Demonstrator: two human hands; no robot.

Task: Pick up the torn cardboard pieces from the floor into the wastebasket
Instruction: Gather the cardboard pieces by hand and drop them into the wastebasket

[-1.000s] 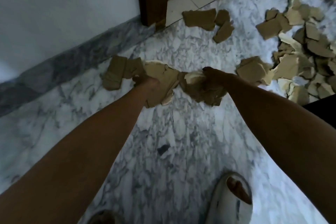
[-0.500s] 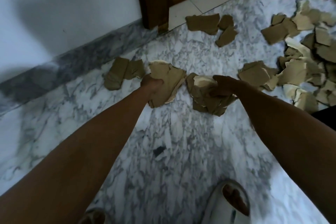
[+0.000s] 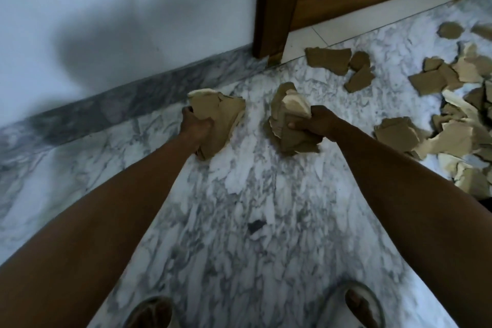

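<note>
Head view: your left hand (image 3: 195,125) clenches one bundle of cardboard (image 3: 218,117), your right hand (image 3: 314,122) another bundle (image 3: 288,114), both raised over the marble floor (image 3: 239,208). Loose pieces (image 3: 452,125) lie right of the door frame (image 3: 271,5).

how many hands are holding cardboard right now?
2. The left hand grips a bundle of torn pieces near the baseboard; the right hand grips a second wad beside it. Loose pieces lie on the floor by the door.
</note>
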